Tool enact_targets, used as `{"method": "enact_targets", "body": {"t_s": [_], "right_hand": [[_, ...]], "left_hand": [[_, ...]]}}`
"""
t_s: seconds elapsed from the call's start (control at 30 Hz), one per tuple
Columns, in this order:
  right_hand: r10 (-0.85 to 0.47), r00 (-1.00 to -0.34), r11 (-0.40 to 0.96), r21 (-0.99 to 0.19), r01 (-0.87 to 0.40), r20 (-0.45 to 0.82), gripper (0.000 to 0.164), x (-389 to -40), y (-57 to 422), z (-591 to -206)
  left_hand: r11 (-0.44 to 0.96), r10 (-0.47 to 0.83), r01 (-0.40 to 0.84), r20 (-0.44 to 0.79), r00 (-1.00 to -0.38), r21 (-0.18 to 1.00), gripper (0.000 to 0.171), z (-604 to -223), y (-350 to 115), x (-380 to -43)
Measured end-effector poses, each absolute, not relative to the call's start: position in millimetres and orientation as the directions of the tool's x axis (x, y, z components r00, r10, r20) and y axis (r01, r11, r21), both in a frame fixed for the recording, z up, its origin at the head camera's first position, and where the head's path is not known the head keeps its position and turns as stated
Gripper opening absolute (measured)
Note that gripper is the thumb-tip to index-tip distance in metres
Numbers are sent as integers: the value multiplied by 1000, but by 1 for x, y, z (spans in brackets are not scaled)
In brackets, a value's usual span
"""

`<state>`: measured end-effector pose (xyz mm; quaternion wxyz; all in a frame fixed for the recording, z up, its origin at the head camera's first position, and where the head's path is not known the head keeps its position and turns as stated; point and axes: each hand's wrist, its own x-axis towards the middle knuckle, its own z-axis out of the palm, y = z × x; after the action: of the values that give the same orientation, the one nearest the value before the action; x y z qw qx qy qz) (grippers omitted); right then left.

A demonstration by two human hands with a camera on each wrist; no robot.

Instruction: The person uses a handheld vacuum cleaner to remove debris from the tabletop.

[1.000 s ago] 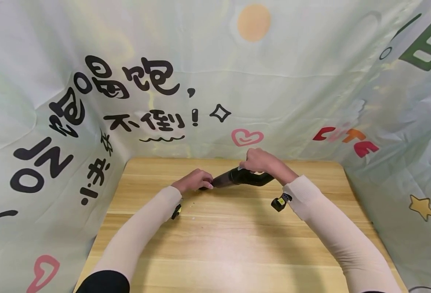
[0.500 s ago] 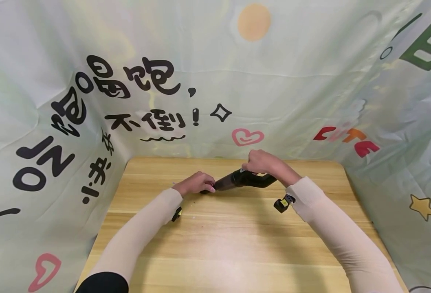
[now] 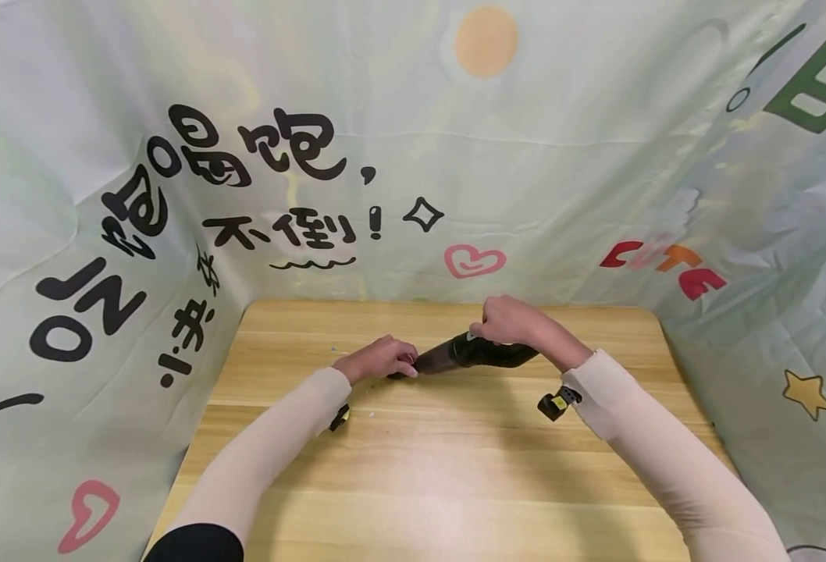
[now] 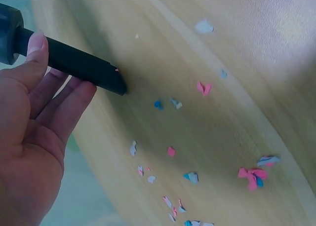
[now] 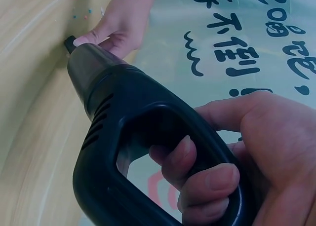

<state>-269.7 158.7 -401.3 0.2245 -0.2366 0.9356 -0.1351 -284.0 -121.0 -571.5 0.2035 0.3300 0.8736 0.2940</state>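
Observation:
A black handheld vacuum cleaner with a smoky see-through dust cup is held above the table, its nozzle pointing left. My right hand grips the loop handle, fingers curled through the opening. On the slim black nozzle, my left hand has its thumb on one side and fingers on the other. The nozzle tip is close to the tabletop; whether it touches I cannot tell. A tiny pink bit shows at the tip. Several small pink, blue and white scraps lie scattered on the wood near it.
The wooden table meets a printed fabric backdrop at its back and sides. A small camera is strapped at the right wrist, another camera at the left.
Both hands have shifted slightly right and nearer to me with the vacuum cleaner. My grip on it looks the same.

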Motion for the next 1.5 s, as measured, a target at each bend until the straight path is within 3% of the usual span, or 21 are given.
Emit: {"method": "enact_targets", "body": {"t_s": [0.53,1.5], "right_hand": [[-540,-786,827,-365,-429,-300,60,-252,167,-409],[-560,-731,811,-442,-384,-391,55,-243,177,-420]], "left_hand": [[599,739,536,-154,-655,595,16,-575,-118,-270],[547,786,527,-181,-592,650,15,-573,-120,-239]]}}
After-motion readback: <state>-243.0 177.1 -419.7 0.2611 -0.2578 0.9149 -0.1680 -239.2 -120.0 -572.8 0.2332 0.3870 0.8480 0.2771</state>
